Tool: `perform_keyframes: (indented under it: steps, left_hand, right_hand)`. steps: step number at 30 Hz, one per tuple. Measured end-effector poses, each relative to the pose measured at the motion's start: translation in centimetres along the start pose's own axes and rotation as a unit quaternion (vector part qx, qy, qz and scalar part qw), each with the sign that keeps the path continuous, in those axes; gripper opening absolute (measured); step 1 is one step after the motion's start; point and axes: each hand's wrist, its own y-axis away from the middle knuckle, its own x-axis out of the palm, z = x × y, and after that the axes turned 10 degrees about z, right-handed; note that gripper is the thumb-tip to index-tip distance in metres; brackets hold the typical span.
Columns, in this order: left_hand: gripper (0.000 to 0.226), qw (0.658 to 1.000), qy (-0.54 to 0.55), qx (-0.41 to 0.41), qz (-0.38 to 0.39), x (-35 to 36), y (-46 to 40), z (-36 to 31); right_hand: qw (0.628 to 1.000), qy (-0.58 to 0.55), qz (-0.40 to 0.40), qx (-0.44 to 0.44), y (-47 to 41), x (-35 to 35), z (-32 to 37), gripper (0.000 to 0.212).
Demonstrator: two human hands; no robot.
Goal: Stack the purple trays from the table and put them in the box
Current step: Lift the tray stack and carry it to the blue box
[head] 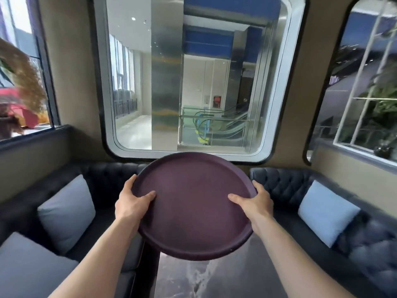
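- Purple tray [193, 203] is held up clear of the dark marble worktop [214, 280], tilted toward the camera — gripped at opposite rims by left hand [131, 203] and right hand [257, 203], thumbs laid on its face
- Whether one tray or a stack is held cannot be told; box not in view
- Risk: tilt plus a rim-only grip — tray could slip, or lower ones slide out
- Risk: near edge could be knocked against the worktop on lowering

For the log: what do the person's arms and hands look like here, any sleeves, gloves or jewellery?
Both forearms are bare up to the bottom edge of the picture, so no sleeves show. The left hand and right hand wear no gloves. No watch, bracelet or ring is visible on the wrists or on the fingers that show.
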Motion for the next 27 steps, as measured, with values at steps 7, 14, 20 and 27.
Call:
perform_keyframes:
  steps: [7,14,20,27]
  left_hand:
    - [0.084,1.0,0.009,0.009,0.017,2.7,2.5,-1.9]
    - [0.082,0.997,0.017,0.018,0.074,11.4,7.2,-3.9]
    - [0.082,0.984,0.029,0.046,0.172,22.7,12.6,-6.1]
    - [0.085,0.943,0.034,0.074,0.324,37.2,20.8,-8.5]
  right_hand:
    - [1.0,0.009,-0.025,0.007,0.8,-4.1,-0.1,0.105]
    - [0.996,0.01,-0.08,0.029,2.5,-14.5,-2.5,0.099]
    - [0.985,-0.002,-0.167,0.051,5.3,-27.0,-5.9,0.094]
    - [0.949,-0.018,-0.303,0.087,11.6,-41.9,-10.6,0.09]
